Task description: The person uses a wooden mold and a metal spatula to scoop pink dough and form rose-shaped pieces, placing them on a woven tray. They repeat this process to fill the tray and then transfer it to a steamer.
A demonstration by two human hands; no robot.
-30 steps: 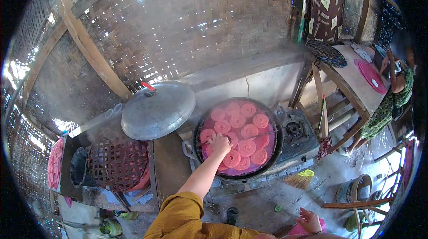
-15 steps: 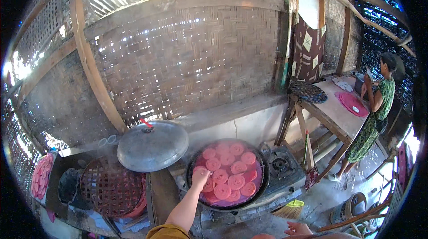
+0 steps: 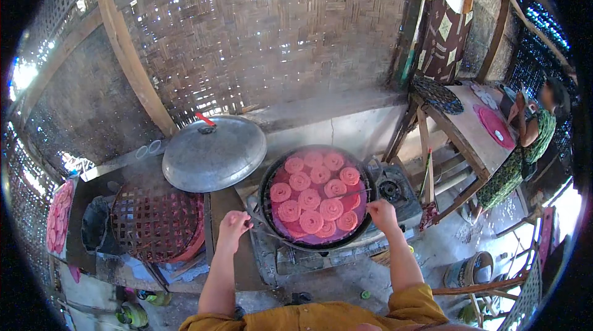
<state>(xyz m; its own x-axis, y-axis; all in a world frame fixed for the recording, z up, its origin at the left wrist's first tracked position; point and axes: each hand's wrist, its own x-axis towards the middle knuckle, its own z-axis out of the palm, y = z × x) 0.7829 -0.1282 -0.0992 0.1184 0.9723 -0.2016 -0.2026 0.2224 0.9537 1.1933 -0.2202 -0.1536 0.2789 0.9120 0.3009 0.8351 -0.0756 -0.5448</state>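
A round dark pan (image 3: 268, 227) stands before me, lined in pink and purple, with several pink spiral-coiled rounds (image 3: 309, 199) lying flat in it. Across the rounds at the right lies a thin dark stick (image 3: 352, 194). My left hand (image 3: 233, 227) is closed just off the pan's left rim; a small dark bit shows at its fingertips, too small to name. At the right rim, my right hand (image 3: 384, 215) has its fingers pinched together, and what lies between them is hidden.
A domed metal lid (image 3: 213, 157) rests behind left. Left of the pan are a woven openwork rack (image 3: 151, 223) and a tray of pink pieces (image 3: 60, 217). A gas stove (image 3: 395, 189) sits at the right. Farther right, a person (image 3: 531, 139) stands by a wooden table (image 3: 472, 130).
My left hand has withdrawn from over the rounds to the pan's left side. My right hand has come up from the lower right to the right rim. The view has tilted down.
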